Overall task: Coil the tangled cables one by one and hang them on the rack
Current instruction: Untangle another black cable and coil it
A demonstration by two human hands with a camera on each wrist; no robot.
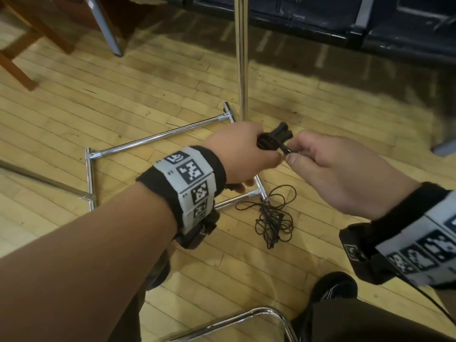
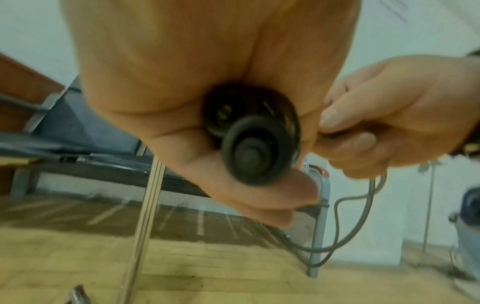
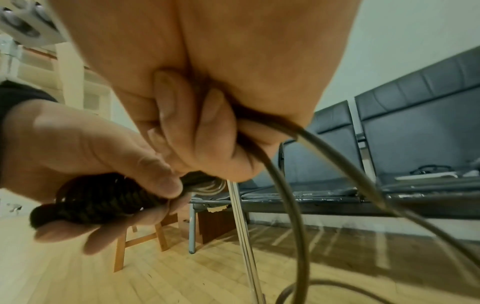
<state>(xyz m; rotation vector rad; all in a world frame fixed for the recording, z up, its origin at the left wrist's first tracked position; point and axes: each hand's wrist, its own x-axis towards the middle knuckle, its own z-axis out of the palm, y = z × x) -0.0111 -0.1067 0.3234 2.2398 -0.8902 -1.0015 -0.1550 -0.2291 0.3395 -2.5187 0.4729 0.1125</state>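
Note:
My left hand (image 1: 259,144) grips a tightly wound black cable bundle (image 1: 275,135) in front of the rack's chrome pole (image 1: 241,58). My right hand (image 1: 291,154) pinches the cable's loose strand right beside the bundle. In the left wrist view the bundle (image 2: 249,133) sits in the left palm, with the right hand (image 2: 384,115) touching it. The strand (image 3: 291,174) runs out of the right hand's curled fingers (image 3: 182,123) and hangs in a loop. Another thin black cable (image 1: 274,218) lies tangled on the floor by the rack's base frame (image 1: 160,137).
The floor is wooden planks. A wooden chair's legs (image 1: 22,67) stand at the far left, and a dark padded bench (image 1: 345,23) runs along the back. A chrome tube frame (image 1: 246,319) and my shoe (image 1: 333,290) are at the bottom.

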